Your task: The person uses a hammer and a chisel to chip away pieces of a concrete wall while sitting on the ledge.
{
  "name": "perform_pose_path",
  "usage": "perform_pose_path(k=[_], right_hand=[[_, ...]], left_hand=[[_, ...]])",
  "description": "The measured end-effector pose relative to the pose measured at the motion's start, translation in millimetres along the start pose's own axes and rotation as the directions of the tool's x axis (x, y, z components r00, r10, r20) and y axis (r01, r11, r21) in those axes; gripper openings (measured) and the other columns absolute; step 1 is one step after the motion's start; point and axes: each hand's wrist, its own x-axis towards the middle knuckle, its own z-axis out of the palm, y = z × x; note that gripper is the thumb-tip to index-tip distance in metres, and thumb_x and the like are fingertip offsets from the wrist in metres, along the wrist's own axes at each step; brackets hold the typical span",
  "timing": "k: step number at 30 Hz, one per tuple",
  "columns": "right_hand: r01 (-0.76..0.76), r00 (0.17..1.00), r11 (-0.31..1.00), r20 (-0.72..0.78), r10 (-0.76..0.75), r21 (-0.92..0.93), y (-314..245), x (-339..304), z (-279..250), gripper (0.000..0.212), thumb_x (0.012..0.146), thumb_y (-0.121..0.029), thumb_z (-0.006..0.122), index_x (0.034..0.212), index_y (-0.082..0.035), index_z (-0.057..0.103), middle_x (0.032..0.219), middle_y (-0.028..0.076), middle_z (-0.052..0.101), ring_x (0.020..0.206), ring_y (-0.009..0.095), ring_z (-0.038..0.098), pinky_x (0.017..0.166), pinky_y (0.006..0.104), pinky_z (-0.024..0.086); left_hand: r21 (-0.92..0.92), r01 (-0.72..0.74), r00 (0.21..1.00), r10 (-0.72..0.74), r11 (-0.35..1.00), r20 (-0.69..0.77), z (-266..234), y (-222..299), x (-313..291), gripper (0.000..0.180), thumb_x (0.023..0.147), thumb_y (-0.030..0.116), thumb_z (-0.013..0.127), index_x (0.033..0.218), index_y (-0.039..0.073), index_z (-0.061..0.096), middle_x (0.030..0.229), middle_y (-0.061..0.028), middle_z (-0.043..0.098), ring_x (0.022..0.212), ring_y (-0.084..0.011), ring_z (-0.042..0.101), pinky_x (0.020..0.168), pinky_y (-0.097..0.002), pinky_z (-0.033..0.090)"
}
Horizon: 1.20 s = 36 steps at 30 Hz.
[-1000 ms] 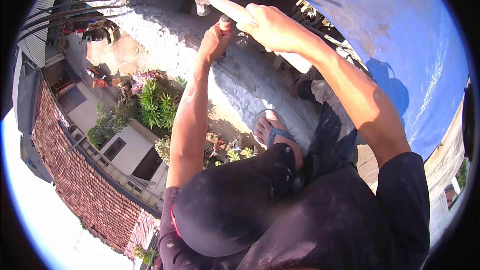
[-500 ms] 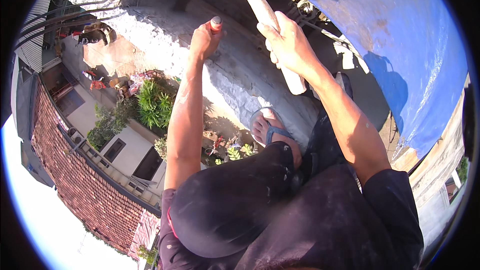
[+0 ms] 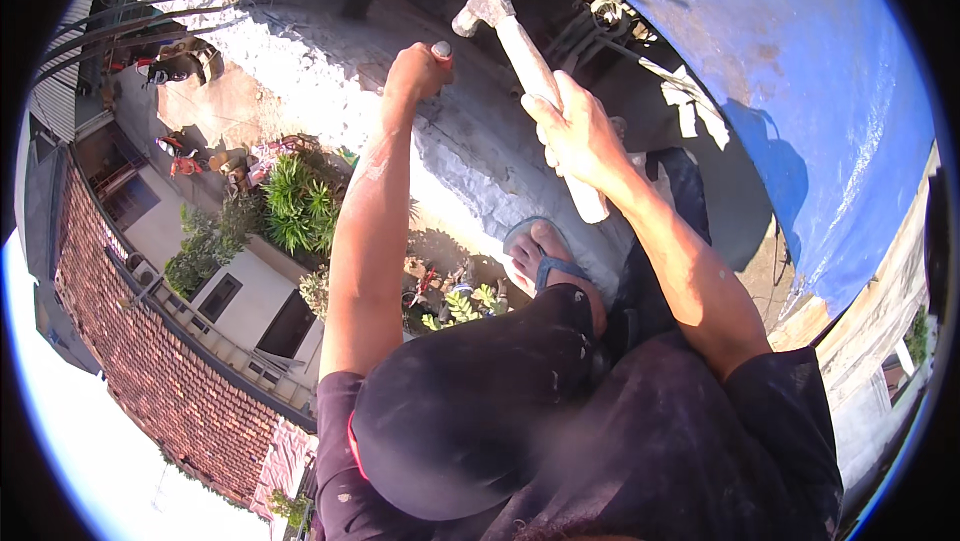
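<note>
The right hand (image 3: 578, 136) is wrapping all its fingers tight around the pale wooden handle of a claw hammer (image 3: 525, 71), gripping it about midway along, so the butt end is sticking out below the fist and the grey steel head is standing raised above and to the left of it. The left hand (image 3: 418, 71) is closing into a fist around a chisel (image 3: 441, 48), of which only the rounded grey top is showing above the thumb and forefinger (the shaft and tip are lying hidden inside the fist). The hammer head is hanging just to the right of that top, near it but apart.

The chisel is pointing into a rough, whitish concrete ledge (image 3: 480, 156), sunlit on its face and shadowed above. Where the tip is meeting the concrete cannot be told. A foot in a blue sandal (image 3: 535, 256) is resting on the ledge's lower edge, partly hidden by the person's dark cap (image 3: 470, 411). A blue tarpaulin (image 3: 800, 91) is filling the upper right, and far below on the left are lying a red tiled roof (image 3: 130, 341) and green potted plants (image 3: 295, 206).
</note>
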Motion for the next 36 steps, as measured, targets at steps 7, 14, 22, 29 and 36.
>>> perform_pose_path(k=[7, 14, 22, 29, 36], right_hand=[[0.208, 0.975, 0.962, -0.043, -0.219, -0.179, 13, 5, 2, 0.038, 0.104, -0.032, 0.061, 0.097, 0.002, 0.048, 0.077, 0.027, 0.065, 0.07, 0.046, 0.07, 0.059, 0.0505, 0.051], [0.308, 0.943, 0.93, -0.068, -0.327, -0.2, -17, -8, -1, 0.036, 0.104, -0.031, 0.062, 0.104, 0.002, 0.048, 0.078, 0.031, 0.063, 0.079, 0.051, 0.068, 0.062, 0.052, 0.049], [0.304, 0.947, 0.929, -0.04, -0.319, -0.211, -19, -6, 1, 0.034, 0.104, -0.029, 0.062, 0.106, 0.002, 0.047, 0.075, 0.03, 0.063, 0.075, 0.051, 0.067, 0.059, 0.0515, 0.049], [0.462, 0.83, 0.871, -0.264, -0.491, -0.168, 0, -4, 29, 0.031, 0.103, -0.023, 0.062, 0.112, 0.002, 0.046, 0.075, 0.03, 0.064, 0.075, 0.051, 0.068, 0.054, 0.0501, 0.049], [0.304, 0.945, 0.857, 0.019, -0.326, -0.416, -8, 11, 13, 0.032, 0.103, -0.025, 0.061, 0.112, 0.003, 0.048, 0.073, 0.029, 0.066, 0.075, 0.05, 0.069, 0.059, 0.0526, 0.053]], left_hand=[[0.083, 0.085, 0.996, -0.081, 0.993, -0.041, 4, 3, 2, 0.039, 0.078, 0.034, 0.084, 0.098, 0.002, 0.075, 0.098, -0.0201, 0.077, 0.099, -0.035, 0.075, 0.087, -0.0441, 0.058], [-0.023, 0.102, 0.993, -0.1, 0.995, 0.06, 4, -8, 10, 0.033, 0.073, 0.03, 0.089, 0.094, 0.008, 0.076, 0.097, -0.0167, 0.078, 0.101, -0.0317, 0.075, 0.088, -0.0429, 0.058], [0.033, 0.137, 0.991, -0.137, 0.99, 0.006, 7, 2, 2, 0.045, 0.07, 0.03, 0.091, 0.105, 0.006, 0.075, 0.106, -0.018, 0.077, 0.106, -0.0339, 0.074, 0.091, -0.0438, 0.057], [0.047, 0.128, 0.992, -0.129, 0.991, 0.012, -2, 5, -6, 0.051, 0.07, 0.032, 0.091, 0.11, 0.005, 0.075, 0.107, -0.0196, 0.077, 0.106, -0.034, 0.074, 0.092, -0.0441, 0.057], [0.092, 0.144, 0.989, -0.146, 0.985, 0.01, 1, 6, -1, 0.047, 0.072, 0.034, 0.09, 0.107, 0.006, 0.076, 0.106, -0.0185, 0.077, 0.104, -0.0347, 0.074, 0.091, -0.0444, 0.058]])
